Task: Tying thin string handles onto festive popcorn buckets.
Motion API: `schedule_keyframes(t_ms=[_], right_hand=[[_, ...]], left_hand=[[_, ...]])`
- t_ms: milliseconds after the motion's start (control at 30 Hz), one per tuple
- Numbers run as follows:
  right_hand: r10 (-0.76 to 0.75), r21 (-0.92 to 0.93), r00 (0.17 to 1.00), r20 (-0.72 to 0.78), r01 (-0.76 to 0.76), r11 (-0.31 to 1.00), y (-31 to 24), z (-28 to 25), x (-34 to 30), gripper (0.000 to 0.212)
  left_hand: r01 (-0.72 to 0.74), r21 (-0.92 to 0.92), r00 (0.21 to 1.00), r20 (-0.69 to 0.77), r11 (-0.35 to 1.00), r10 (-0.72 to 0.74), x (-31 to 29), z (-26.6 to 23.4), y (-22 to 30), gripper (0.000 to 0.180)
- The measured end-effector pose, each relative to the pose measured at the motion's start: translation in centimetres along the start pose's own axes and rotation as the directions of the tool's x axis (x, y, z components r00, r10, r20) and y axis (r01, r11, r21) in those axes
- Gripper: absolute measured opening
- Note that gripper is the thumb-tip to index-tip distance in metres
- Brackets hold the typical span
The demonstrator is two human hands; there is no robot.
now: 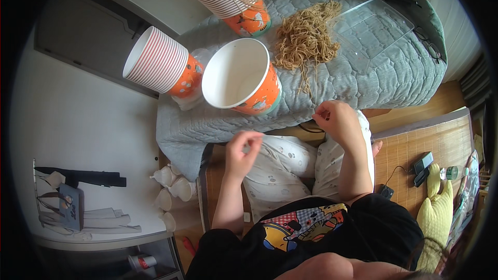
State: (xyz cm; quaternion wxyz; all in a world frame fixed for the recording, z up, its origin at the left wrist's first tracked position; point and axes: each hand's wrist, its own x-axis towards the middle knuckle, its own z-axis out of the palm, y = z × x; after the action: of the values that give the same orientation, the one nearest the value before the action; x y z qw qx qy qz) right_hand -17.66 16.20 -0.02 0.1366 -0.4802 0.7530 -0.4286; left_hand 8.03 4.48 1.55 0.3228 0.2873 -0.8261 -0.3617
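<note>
A tangled pile of tan paper-like cords (308,36) lies on the quilted cover, with a few loose strands trailing toward me. At the end of a strand, my right hand (334,119) is closed in a pinch on a cord. My left hand (243,154) hovers above my lap, fingers bent and thumb apart, with nothing visible in it. In front of it stands a large white-lined orange paper bucket (264,93), its visible inside bare. Behind the bucket, a tilted stack of such buckets (228,2) has cords draped over its side. Another stack (161,62) leans at the left.
The grey-green quilted cover (363,80) spreads over a raised surface. A clear plastic tray (373,26) sits right of the cords, near eyeglasses (428,44). White cups (179,189) stand low at the left. A small black device (423,163) and a yellow cushion (433,218) are at the right.
</note>
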Motion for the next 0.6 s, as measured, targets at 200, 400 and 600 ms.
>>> schedule_keyframes(t_ms=[200,400,600], right_hand=[[-0.122,0.071,0.987,0.108,0.115,0.991,-2.6,-0.1,-1.1,0.013],[-0.257,0.103,0.958,0.129,0.245,0.964,-3.8,0.8,-1.9,0.007],[-0.297,0.102,0.945,0.137,0.284,0.953,-3.9,0.7,-2.1,0.009]], left_hand=[[0.045,-0.07,0.9,0.436,0.997,-0.009,-1.4,4.1,1.2,0.017],[0.391,-0.189,0.796,0.561,0.901,-0.228,-3.1,7.1,0.4,0.034],[0.623,-0.574,0.779,0.518,0.532,-0.353,-3.4,7.2,0.3,0.035]])
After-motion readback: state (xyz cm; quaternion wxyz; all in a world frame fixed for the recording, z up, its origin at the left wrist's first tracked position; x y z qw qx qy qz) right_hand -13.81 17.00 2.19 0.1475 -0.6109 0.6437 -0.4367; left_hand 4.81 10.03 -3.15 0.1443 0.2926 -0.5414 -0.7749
